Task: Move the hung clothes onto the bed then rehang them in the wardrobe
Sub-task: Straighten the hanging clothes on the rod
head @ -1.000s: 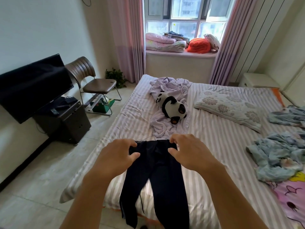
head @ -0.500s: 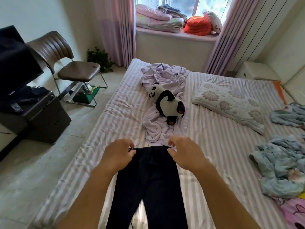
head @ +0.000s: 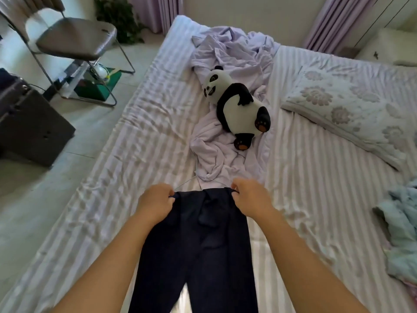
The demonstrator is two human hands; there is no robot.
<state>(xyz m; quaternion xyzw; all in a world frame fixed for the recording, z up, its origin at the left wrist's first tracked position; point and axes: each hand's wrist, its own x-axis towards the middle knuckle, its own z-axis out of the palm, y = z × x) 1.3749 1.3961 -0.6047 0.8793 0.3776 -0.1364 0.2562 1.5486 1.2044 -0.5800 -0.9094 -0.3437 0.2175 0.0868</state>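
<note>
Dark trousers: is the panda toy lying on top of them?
No. The panda toy lies on the lilac garment farther up the bed, apart from the dark trousers held at the waistband.

Two hands: left hand (head: 155, 199) and right hand (head: 250, 199), each pinching waistband corner of one pair of dark trousers (head: 203, 249). One wire hanger (head: 194, 180) just beyond grip. One lilac garment (head: 225, 159), one panda plush (head: 237, 109) farther out. One pillow (head: 352, 109) right. One chair (head: 74, 39) far left.
</note>
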